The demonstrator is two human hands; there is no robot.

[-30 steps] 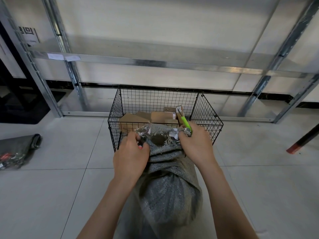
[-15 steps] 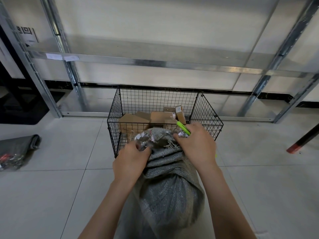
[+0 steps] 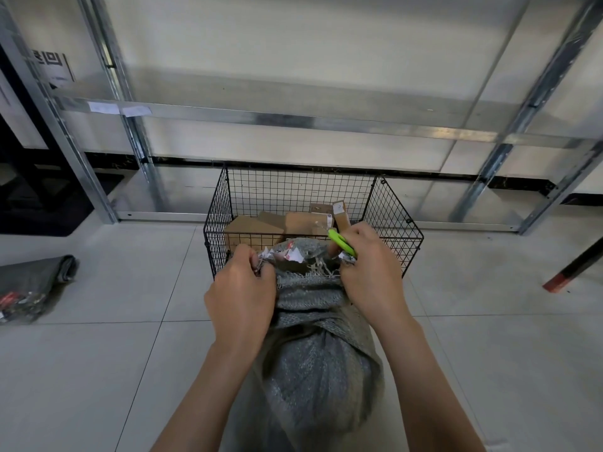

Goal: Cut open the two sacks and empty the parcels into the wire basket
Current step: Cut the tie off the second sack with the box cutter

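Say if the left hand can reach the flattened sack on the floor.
Probably not: the left hand grips the mouth of the upright sack, and the flattened sack lies far to the left.

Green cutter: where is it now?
Head view, just right of centre: the cutter is in the right hand, above the sack mouth, at the basket near rim.

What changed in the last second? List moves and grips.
The left hand and right hand closed in on the mouth of the sack, then pulled it apart again. The right hand's green cutter tipped lower. Grips, wire basket and parcels unchanged.
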